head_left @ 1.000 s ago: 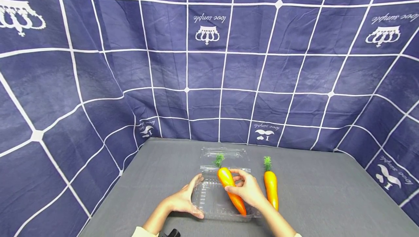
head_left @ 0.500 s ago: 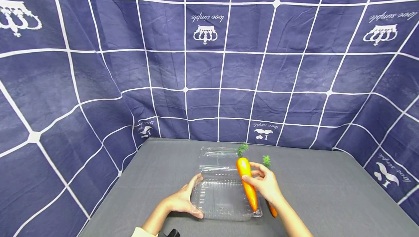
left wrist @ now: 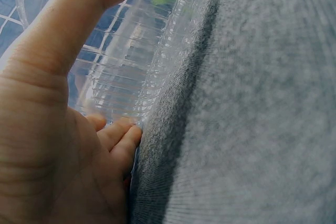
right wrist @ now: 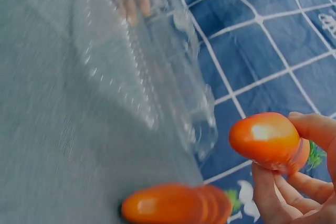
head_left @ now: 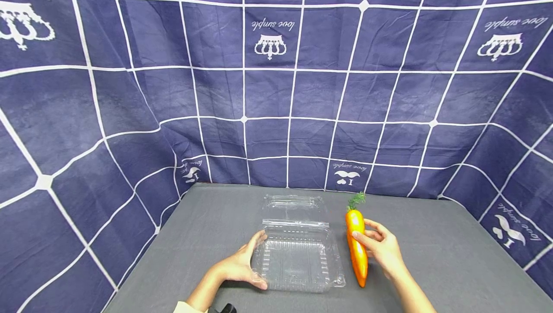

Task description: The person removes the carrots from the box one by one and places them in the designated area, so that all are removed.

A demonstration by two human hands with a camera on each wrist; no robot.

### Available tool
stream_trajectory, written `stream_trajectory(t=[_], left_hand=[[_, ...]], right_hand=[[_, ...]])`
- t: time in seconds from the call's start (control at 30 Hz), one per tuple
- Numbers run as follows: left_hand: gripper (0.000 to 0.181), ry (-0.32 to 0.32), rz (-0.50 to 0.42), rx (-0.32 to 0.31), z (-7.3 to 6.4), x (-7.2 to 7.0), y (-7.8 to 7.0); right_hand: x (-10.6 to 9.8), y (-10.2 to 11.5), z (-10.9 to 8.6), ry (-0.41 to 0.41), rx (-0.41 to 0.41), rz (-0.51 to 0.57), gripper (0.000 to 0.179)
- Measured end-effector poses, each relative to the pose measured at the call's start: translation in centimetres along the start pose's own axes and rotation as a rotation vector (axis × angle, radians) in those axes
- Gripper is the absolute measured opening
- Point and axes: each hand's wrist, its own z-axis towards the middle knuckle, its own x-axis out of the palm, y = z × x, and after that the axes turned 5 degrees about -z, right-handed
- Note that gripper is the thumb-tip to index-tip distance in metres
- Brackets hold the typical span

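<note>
A clear plastic clamshell box (head_left: 294, 260) sits on the grey table with its lid (head_left: 295, 207) folded back, away from me. My left hand (head_left: 242, 265) holds the box's left side, thumb at the near corner and fingers at the far one. Nothing lies inside the box. To the right of it, my right hand (head_left: 382, 248) pinches an orange carrot (head_left: 356, 246) with a green leafy top between thumb and fingers, raised off the table. A second carrot (right wrist: 163, 204) lies on the table in the right wrist view; the held one hides it in the head view.
A blue cloth (head_left: 328, 87) with white grid lines hangs behind and at both sides of the grey table (head_left: 432, 255). A small black object (head_left: 228, 308) shows at the bottom edge near my left wrist.
My right hand has carried the carrot from over the box to the right, until it hangs in front of the second carrot. The left hand has stayed on the box.
</note>
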Motion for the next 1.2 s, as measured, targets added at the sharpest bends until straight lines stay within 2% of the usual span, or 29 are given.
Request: stream_trajectory(t=[0.47,0.73,1.2], left_hand=[[0.131,-0.001,0.007,0.005,-0.2,-0.3,-0.3],[0.131,-0.004,0.0,0.007,-0.1,-0.2,-0.2],[0.132,-0.003,0.001,0.01,0.1,0.1,0.0]], right_hand=[[-4.3,-2.9,0.5,-0.047,0.049,-0.068,0.062],[-6.5,-4.1,1.0,-0.051,0.071,-0.164,0.066],[-8.1,-5.6,1.7,-0.024,0.104,-0.31,0.07]])
